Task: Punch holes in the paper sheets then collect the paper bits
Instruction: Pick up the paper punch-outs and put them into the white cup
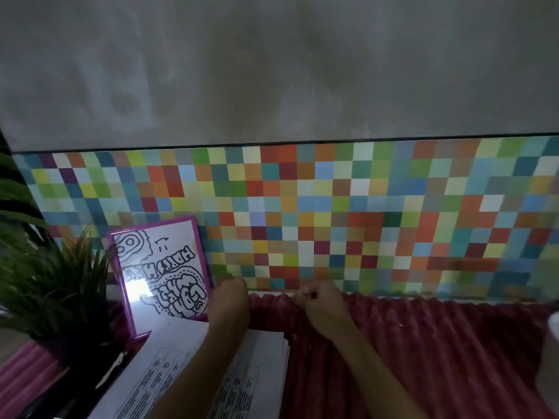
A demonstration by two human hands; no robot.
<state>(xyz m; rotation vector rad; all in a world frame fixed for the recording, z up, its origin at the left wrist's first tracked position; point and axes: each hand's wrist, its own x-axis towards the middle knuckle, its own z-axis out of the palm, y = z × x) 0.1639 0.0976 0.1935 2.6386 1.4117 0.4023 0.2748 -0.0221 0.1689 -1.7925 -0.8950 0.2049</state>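
Observation:
A stack of printed paper sheets (pixel 181 373) lies on the dark red ribbed cloth (pixel 438 358), under my left forearm. My left hand (pixel 230 297) reaches to the cloth's far edge by the wall; its fingers bend away out of sight. My right hand (pixel 320 300) is beside it at the same edge, fingers curled in and thumb against the forefinger, with nothing visible between them. A tiny white paper bit (pixel 400 325) lies on the cloth to the right of my right hand. No hole punch is in view.
A purple-framed drawing (pixel 160 267) leans on the multicoloured checkered wall (pixel 363 213) just left of my left hand. A green potted plant (pixel 54 291) stands at the left. A white object (pixel 552 358) shows at the right edge.

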